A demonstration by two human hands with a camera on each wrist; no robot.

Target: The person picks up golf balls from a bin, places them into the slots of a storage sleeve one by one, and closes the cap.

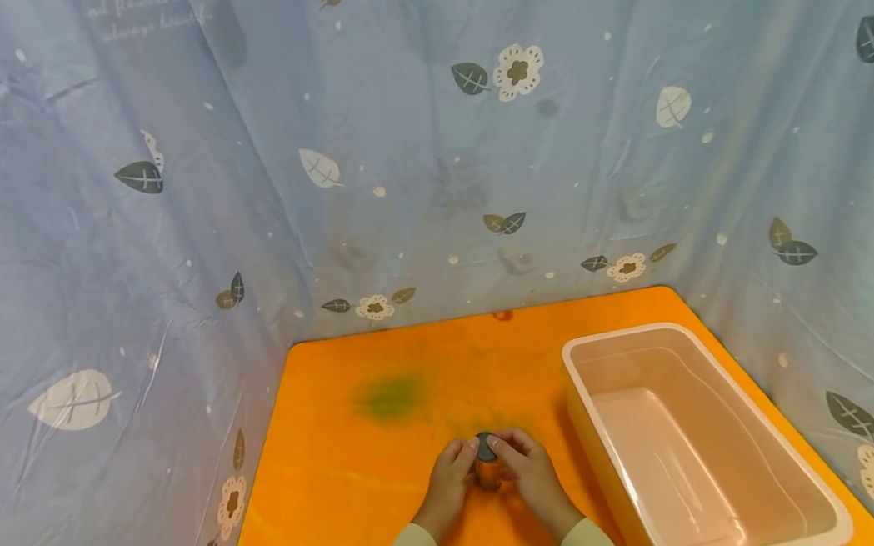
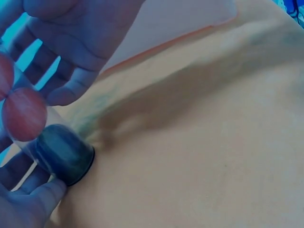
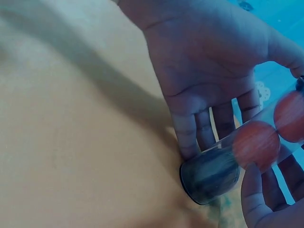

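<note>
Both hands are at a small clear tube (image 1: 488, 474) with round balls (image 3: 257, 146) inside, orange in the head view and reddish in the wrist views. It stands upright at the front middle of the orange table, its dark base (image 2: 66, 154) at the tabletop. On top is a dark round cap (image 1: 486, 446). My left hand (image 1: 447, 483) holds the tube from the left, thumb at the cap's edge. From the right, my right hand (image 1: 532, 472) holds it too, thumb on the cap and fingers along the side. The wrist views show fingers on opposite sides of the tube.
A large pale pink plastic tub (image 1: 589, 406) stands on the right of the orange table (image 1: 328, 455), close to the right hand. A green smudge (image 1: 392, 397) marks the tabletop. A blue-grey curtain (image 1: 414, 141) with flowers and leaves surrounds the back and sides.
</note>
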